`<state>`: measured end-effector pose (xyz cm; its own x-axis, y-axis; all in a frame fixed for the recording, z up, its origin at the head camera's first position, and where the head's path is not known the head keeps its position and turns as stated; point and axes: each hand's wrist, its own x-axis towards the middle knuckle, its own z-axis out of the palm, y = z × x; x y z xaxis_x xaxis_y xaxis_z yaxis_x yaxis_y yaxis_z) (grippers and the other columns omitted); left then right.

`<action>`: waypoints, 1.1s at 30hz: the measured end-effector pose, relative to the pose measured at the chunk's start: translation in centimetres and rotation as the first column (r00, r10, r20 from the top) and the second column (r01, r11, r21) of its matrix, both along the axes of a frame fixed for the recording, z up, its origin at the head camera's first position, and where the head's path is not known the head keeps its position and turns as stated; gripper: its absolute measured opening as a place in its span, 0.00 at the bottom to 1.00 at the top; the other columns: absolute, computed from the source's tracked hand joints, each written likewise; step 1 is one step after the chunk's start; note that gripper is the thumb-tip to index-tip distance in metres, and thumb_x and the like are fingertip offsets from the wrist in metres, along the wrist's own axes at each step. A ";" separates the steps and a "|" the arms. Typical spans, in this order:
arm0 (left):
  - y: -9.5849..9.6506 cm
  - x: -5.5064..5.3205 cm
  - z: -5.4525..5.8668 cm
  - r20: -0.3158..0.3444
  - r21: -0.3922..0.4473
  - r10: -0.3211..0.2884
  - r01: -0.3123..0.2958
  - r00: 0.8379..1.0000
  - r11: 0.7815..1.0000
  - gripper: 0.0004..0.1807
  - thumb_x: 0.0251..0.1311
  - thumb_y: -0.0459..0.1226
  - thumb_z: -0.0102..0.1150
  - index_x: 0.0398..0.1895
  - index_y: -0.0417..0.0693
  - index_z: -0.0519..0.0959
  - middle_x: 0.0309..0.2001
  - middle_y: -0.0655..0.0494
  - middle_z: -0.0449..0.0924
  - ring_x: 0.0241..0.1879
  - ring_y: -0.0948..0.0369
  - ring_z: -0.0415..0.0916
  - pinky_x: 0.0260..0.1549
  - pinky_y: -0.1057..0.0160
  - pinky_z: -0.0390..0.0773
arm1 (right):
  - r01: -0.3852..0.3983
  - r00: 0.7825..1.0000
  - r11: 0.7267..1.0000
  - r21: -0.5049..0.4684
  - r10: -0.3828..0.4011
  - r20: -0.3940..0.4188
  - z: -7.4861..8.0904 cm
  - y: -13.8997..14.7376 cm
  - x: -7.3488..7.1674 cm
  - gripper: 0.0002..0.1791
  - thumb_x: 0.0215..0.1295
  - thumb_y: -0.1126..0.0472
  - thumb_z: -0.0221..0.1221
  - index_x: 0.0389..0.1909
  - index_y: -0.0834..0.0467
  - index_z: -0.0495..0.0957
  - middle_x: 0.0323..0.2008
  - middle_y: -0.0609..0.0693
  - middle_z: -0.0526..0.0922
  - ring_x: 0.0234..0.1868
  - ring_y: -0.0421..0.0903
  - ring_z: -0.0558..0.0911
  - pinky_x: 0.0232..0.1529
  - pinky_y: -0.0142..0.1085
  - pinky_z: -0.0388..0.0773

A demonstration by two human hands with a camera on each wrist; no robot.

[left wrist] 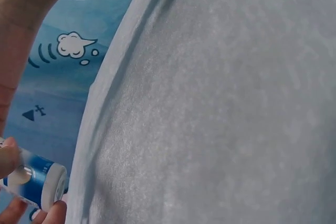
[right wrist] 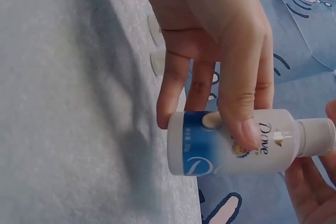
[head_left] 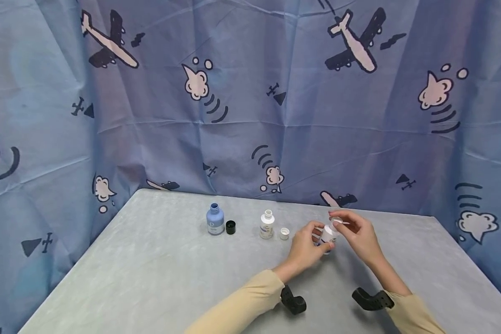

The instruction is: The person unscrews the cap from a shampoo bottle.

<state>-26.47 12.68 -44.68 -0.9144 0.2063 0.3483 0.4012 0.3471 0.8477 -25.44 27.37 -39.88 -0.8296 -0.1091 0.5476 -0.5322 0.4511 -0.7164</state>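
My left hand [head_left: 306, 246] grips a small white Dove bottle [right wrist: 252, 135] with a blue band round its lower part. The bottle [left wrist: 34, 179] is held tilted above the table, its neck toward my right hand. Its white cap [right wrist: 317, 136] sits at the neck, and my right hand [head_left: 356, 234] pinches it between thumb and fingers. In the right wrist view, only the right hand's fingertips [right wrist: 310, 187] show at the right edge. The left thumb [right wrist: 244, 114] presses on the label.
To the left stand an uncapped white bottle [head_left: 266, 226] with a white cap [head_left: 284, 233] beside it, and an uncapped blue bottle [head_left: 215, 220] next to a black cap [head_left: 230, 227]. All rest on the grey table [head_left: 150, 278]. A blue patterned curtain [head_left: 242, 93] hangs behind.
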 end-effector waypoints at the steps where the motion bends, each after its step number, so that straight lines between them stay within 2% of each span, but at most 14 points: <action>1: -0.1 0.0 0.0 -0.006 -0.003 0.007 -0.007 1.000 1.000 0.23 0.49 0.39 0.72 0.49 0.49 0.76 0.39 0.54 0.83 0.31 0.71 0.76 0.33 0.78 0.73 | 0.020 1.000 1.000 0.004 -0.020 0.007 0.0 -0.1 0.0 0.13 0.64 0.71 0.58 0.48 0.67 0.79 0.45 0.36 0.80 0.45 0.23 0.76 0.43 0.15 0.73; 3: -0.2 0.0 0.1 -0.012 -0.007 0.016 -0.016 1.000 1.000 0.23 0.49 0.39 0.72 0.49 0.49 0.76 0.39 0.54 0.83 0.32 0.71 0.75 0.33 0.78 0.73 | 0.082 0.996 0.996 0.019 -0.083 0.024 -0.1 -0.2 0.1 0.13 0.63 0.68 0.60 0.49 0.65 0.79 0.45 0.42 0.81 0.43 0.22 0.75 0.42 0.15 0.72; 6: -0.4 0.1 0.4 -0.031 -0.014 0.040 -0.040 0.999 0.999 0.23 0.48 0.39 0.73 0.48 0.49 0.77 0.39 0.54 0.83 0.32 0.71 0.75 0.34 0.77 0.73 | 0.187 0.979 0.981 0.043 -0.190 0.074 -0.1 -0.3 0.0 0.16 0.62 0.61 0.63 0.49 0.64 0.79 0.43 0.49 0.81 0.39 0.21 0.74 0.39 0.15 0.72; 9: -0.5 0.1 0.6 -0.041 -0.027 0.061 -0.062 0.997 0.998 0.23 0.48 0.39 0.73 0.48 0.50 0.77 0.40 0.55 0.82 0.33 0.70 0.75 0.35 0.77 0.72 | 0.255 0.957 0.965 0.054 -0.260 0.131 -0.2 -0.3 -0.1 0.19 0.59 0.56 0.66 0.48 0.62 0.80 0.37 0.45 0.80 0.34 0.24 0.75 0.35 0.17 0.73; 12: -0.5 0.1 0.7 -0.056 -0.040 0.067 -0.069 0.996 0.997 0.22 0.48 0.39 0.73 0.48 0.50 0.77 0.40 0.55 0.82 0.34 0.69 0.76 0.35 0.77 0.73 | 0.275 0.947 0.960 0.055 -0.280 0.155 -0.4 -0.2 -0.1 0.19 0.57 0.56 0.68 0.46 0.62 0.80 0.31 0.38 0.78 0.30 0.28 0.75 0.32 0.20 0.74; 14: -0.6 0.1 0.7 -0.059 -0.051 0.067 -0.070 0.996 0.996 0.22 0.48 0.39 0.73 0.48 0.51 0.77 0.40 0.55 0.83 0.34 0.69 0.76 0.36 0.77 0.72 | 0.268 0.950 0.962 0.052 -0.273 0.153 -0.5 -0.2 0.0 0.19 0.56 0.57 0.69 0.46 0.62 0.79 0.29 0.35 0.76 0.29 0.28 0.76 0.31 0.21 0.74; 17: -0.6 0.2 0.5 -0.066 -0.058 0.066 -0.070 0.996 0.996 0.22 0.49 0.39 0.72 0.49 0.50 0.78 0.41 0.55 0.83 0.36 0.68 0.77 0.37 0.77 0.73 | 0.244 0.957 0.969 0.045 -0.248 0.148 -0.5 -0.2 0.1 0.20 0.56 0.59 0.68 0.47 0.63 0.79 0.30 0.36 0.78 0.29 0.27 0.77 0.31 0.20 0.75; 24: -0.5 0.2 0.4 -0.061 -0.065 0.038 -0.042 0.997 0.997 0.22 0.53 0.38 0.69 0.52 0.49 0.77 0.42 0.53 0.83 0.38 0.67 0.77 0.36 0.76 0.72 | 0.202 0.970 0.977 0.071 -0.210 0.126 -0.8 0.2 -0.1 0.20 0.58 0.65 0.66 0.51 0.66 0.78 0.38 0.57 0.83 0.32 0.24 0.76 0.33 0.18 0.76; 28: -0.5 0.2 0.3 -0.046 -0.081 0.016 -0.019 0.999 0.996 0.22 0.56 0.38 0.66 0.55 0.49 0.76 0.43 0.53 0.82 0.39 0.66 0.77 0.36 0.76 0.71 | 0.160 0.981 0.984 0.084 -0.168 0.101 -0.6 0.2 0.2 0.18 0.59 0.68 0.64 0.51 0.66 0.78 0.41 0.62 0.83 0.35 0.22 0.76 0.35 0.18 0.75; 30: -0.5 0.2 0.2 -0.044 -0.084 0.009 -0.013 0.999 0.996 0.22 0.56 0.37 0.66 0.55 0.49 0.76 0.43 0.53 0.82 0.39 0.65 0.77 0.36 0.76 0.70 | 0.143 0.984 0.986 0.088 -0.151 0.090 -0.5 0.1 0.3 0.18 0.59 0.68 0.63 0.51 0.67 0.78 0.43 0.61 0.82 0.36 0.22 0.75 0.36 0.18 0.75; 33: -0.4 0.1 0.1 -0.043 -0.082 -0.001 -0.003 0.999 0.997 0.21 0.56 0.38 0.66 0.54 0.49 0.76 0.43 0.53 0.82 0.39 0.65 0.77 0.36 0.76 0.71 | 0.119 0.989 0.990 0.070 -0.124 0.081 -0.4 0.1 0.5 0.17 0.60 0.69 0.62 0.51 0.66 0.78 0.45 0.46 0.81 0.38 0.22 0.75 0.37 0.18 0.75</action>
<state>-26.34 12.24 -44.54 -0.8992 0.2350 0.3692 0.4363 0.4149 0.7985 -24.94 27.47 -40.32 -0.8819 -0.0375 0.4699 -0.4092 0.5557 -0.7237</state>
